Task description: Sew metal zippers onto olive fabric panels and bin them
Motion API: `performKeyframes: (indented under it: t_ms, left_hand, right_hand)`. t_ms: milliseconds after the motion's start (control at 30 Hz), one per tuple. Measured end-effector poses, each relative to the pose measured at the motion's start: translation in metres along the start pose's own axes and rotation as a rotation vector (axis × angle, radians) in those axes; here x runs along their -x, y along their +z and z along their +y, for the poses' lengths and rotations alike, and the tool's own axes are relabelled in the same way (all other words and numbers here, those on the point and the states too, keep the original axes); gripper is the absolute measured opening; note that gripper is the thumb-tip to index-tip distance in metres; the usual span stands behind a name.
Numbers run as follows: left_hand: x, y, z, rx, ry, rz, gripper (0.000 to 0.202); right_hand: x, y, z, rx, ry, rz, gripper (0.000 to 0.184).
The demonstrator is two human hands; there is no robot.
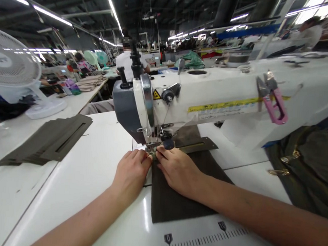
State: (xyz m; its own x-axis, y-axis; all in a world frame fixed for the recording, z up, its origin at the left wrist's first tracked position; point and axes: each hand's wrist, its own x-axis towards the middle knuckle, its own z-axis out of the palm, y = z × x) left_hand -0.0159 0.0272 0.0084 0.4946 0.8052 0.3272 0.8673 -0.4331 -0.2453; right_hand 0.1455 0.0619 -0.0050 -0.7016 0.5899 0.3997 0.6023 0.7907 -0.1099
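A dark olive fabric panel [183, 203] lies flat under the presser foot [151, 147] of a white sewing machine [222, 89]. My left hand [132, 171] is closed at the panel's left edge, its thumb and fingers pinched together just before the foot. On top of the panel rests my right hand [177, 170], fingers bent and pressed together, holding the fabric close to the needle area. Both sets of fingertips are partly hidden by the foot. Behind the right hand, a fabric strip with a long slot [198, 146] lies across the panel.
Slotted fabric pieces [67, 135] lie stacked on the left. A white fan [11, 63] stands beyond them. Pink-handled thread snips [277, 106] hang on the machine arm. A dark bag with zips [313, 163] sits at the right. A ruler scale [189, 243] runs along the front edge.
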Motion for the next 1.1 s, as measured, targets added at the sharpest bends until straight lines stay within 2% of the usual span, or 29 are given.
performKeyframes:
  t_ms: [633,1100]
  left_hand:
    - [-0.001,0.011,-0.007,0.028,-0.058,0.07,0.006]
    - [-0.001,0.013,-0.009,0.03,-0.061,0.099,0.016]
  right_hand:
    - [-0.008,0.003,0.002,-0.04,-0.01,0.001,0.021]
    - [-0.011,0.002,0.005,-0.067,-0.005,-0.017,0.022]
